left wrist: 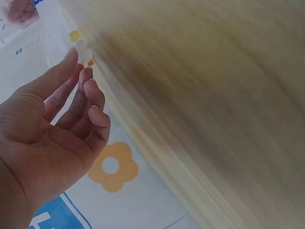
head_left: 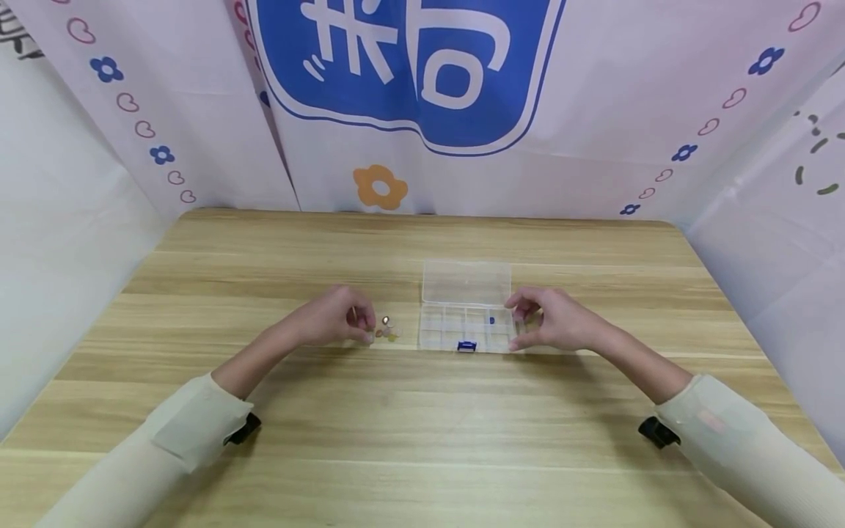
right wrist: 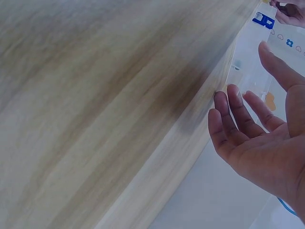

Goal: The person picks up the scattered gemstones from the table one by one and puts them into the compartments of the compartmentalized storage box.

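Left hand [head_left: 335,319] pinches a small clear piece [left wrist: 84,51]; light edge pressure seems best. Right hand [head_left: 561,323], loosely spread at the divided box [head_left: 454,334], should steady it gently.

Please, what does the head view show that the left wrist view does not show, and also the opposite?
Only the head view shows the small blue piece inside the clear box and the two sleeves.

Only the left wrist view shows the palm of the left hand and a readable outline of the clear piece at its fingers.

Both show the left hand, a yellow piece, the orange flower and the wooden table.
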{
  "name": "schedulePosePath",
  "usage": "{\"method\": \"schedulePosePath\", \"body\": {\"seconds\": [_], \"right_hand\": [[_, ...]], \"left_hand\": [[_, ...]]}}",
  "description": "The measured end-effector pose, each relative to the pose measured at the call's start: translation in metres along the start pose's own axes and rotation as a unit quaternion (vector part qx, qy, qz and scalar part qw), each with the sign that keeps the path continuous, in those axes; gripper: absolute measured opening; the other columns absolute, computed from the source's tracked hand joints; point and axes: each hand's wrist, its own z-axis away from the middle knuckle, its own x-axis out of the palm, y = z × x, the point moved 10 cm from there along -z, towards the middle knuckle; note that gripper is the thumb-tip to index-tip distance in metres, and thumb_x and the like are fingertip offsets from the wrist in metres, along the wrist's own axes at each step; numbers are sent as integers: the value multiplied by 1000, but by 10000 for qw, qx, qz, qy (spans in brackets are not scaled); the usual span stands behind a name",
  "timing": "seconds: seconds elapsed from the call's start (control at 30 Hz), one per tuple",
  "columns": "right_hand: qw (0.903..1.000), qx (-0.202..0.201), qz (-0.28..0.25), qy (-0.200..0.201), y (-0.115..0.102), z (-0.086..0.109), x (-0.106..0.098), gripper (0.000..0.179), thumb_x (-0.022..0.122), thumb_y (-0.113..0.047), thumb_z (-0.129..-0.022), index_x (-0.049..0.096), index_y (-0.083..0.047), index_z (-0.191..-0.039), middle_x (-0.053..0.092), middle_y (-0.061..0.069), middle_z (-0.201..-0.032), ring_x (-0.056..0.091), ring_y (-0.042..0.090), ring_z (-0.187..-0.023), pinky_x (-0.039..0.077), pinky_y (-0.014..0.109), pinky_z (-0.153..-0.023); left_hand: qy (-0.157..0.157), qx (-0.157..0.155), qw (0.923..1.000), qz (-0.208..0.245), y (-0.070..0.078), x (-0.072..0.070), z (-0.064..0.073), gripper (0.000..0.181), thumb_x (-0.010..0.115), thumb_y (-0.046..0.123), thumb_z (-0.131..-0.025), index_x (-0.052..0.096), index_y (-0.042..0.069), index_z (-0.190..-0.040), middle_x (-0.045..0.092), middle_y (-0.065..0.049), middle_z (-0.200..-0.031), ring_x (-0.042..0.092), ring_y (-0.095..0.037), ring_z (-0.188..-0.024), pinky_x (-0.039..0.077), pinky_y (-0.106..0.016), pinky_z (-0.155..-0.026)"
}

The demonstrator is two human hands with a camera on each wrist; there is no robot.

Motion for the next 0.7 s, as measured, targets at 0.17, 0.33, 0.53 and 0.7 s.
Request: {"method": "schedulePosePath", "body": {"seconds": [0.17, 0.33, 0.53, 0.7], "right_hand": [[10000, -11, 4, 12, 0, 0, -1, 59, 94, -18, -77, 64, 6, -122, 65, 9, -101, 61, 25, -97, 54, 39, -81], [10000, -2, 59, 25, 0, 0, -1, 59, 94, -17, -77, 64, 7, -122, 65, 8, -101, 61, 25, -97, 54, 40, -82], [9999, -38, 125, 28, 0, 0, -1, 58, 93, -19, -78, 64, 6, -121, 65, 8, -100, 62, 25, -97, 54, 43, -85], [9999, -8, 113, 5, 1, -1, -1, 58, 93, -19, -78, 64, 6, -121, 65, 8, -101, 62, 25, -97, 53, 44, -86]], "left_hand": [[-74, 13, 10000, -4, 2, 2, -2, 11, 82, -2, -84, 73, 3, -83, 71, -1, -81, 63, -12, -73, 55, -27, -69], [-187, -16, 9998, 7, 1, 5, -3, 8, 81, -2, -85, 74, 3, -83, 72, -2, -81, 64, -12, -73, 56, -27, -69], [-185, 86, 9998, 15, 2, 6, -3, 7, 80, -4, -86, 75, 1, -84, 73, -3, -83, 65, -13, -74, 57, -27, -71], [-164, 159, 9997, 42, 3, 6, -3, 7, 79, -4, -87, 74, 1, -85, 73, -3, -83, 66, -13, -74, 57, -26, -70]]}}
